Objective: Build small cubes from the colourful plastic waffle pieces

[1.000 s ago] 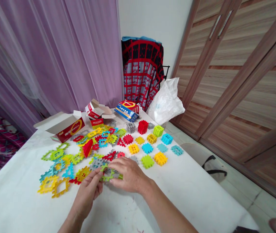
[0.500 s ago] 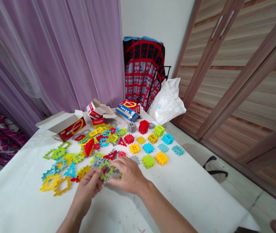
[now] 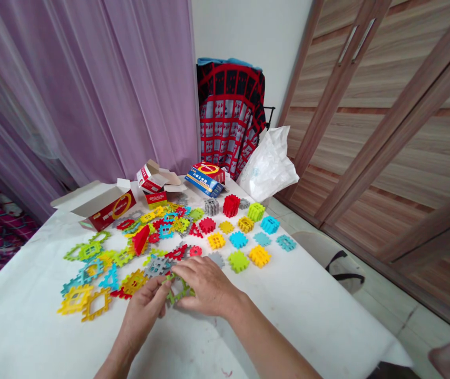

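My left hand [image 3: 143, 312] and my right hand [image 3: 205, 284] meet over a green toothed plastic piece [image 3: 177, 290] low on the white table [image 3: 320, 310]. Both hands pinch it with bent fingers. Just beyond my fingers lies a heap of flat interlocking pieces [image 3: 122, 258] in yellow, green, blue, red and grey. Further right stand built cubes in rows: a red cube [image 3: 231, 205], a green cube [image 3: 238, 261], a yellow cube [image 3: 259, 256] and a blue cube [image 3: 269, 225].
Opened red-and-white cardboard boxes [image 3: 106, 202] and a blue-and-red box [image 3: 206, 178] sit at the table's far edge. A white plastic bag [image 3: 268, 166] leans at the far right corner. A red patterned cloth [image 3: 231, 113] hangs behind; wooden doors [image 3: 399, 131] fill the right.
Both hands have stayed on the green piece, turning it slightly between the fingers. The view has shifted a little; nothing else on the table moved.
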Motion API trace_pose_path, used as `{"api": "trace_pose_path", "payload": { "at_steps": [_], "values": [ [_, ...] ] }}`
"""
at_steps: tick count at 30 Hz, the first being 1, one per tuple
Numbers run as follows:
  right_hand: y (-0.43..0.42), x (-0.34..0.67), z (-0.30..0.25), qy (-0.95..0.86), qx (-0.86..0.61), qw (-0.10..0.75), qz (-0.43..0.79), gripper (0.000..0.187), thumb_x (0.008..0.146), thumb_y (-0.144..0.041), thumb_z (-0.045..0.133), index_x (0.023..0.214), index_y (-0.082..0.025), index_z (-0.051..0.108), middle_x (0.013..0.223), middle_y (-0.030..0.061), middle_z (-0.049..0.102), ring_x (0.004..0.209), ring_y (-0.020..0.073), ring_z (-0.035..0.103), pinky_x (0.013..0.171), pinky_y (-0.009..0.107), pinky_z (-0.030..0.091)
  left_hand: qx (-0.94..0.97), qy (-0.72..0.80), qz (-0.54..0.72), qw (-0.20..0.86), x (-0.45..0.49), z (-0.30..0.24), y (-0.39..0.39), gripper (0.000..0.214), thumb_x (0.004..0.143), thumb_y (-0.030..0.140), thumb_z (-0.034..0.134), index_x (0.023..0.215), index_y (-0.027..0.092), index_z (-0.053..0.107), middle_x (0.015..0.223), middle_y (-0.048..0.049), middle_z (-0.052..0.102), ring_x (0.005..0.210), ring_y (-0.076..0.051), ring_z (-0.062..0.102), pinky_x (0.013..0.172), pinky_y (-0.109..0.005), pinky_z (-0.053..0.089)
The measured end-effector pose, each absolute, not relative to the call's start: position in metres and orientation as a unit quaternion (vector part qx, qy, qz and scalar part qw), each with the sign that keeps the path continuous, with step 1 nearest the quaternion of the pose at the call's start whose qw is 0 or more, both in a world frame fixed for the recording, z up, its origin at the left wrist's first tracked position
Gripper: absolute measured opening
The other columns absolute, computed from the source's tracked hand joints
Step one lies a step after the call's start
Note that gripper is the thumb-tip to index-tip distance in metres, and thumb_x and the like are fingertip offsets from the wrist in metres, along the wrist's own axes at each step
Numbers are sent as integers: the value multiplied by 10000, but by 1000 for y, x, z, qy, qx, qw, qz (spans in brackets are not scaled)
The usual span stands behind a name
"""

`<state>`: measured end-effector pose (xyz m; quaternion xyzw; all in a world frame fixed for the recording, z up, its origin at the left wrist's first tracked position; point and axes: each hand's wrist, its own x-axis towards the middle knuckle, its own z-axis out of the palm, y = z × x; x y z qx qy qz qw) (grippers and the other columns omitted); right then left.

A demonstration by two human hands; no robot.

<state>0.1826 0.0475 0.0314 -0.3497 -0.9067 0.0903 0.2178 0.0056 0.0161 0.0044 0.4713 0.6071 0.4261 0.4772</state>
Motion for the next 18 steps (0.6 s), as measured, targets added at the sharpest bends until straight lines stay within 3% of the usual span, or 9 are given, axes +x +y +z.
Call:
{"api": "trace_pose_path", "payload": {
  "at_steps": [5,12,18],
  "values": [
    [47,186,34,-901,-358,220,108,469,745,-392,740,1160,-223,602,1145,42,648,1036,220,560,878,347,442,466,608,423,484,9,6,14,567,591,738,639,779,204,605,360,89,447,350,-86,357,378,-202,217],
    [50,193,33,-886,-375,241,126,503,766,-340,711,1236,-216,582,1164,59,624,1088,222,537,955,366,434,451,598,435,500,10,13,12,483,669,699,599,700,218,594,379,78,461,314,-65,285,349,-193,164],
    [47,188,31,-887,-378,234,124,483,770,-325,698,1226,-215,583,1152,65,620,1081,226,538,948,368,442,465,585,437,502,11,12,12,431,655,642,659,680,217,597,384,84,447,334,-62,310,364,-186,202]
  ]
}}
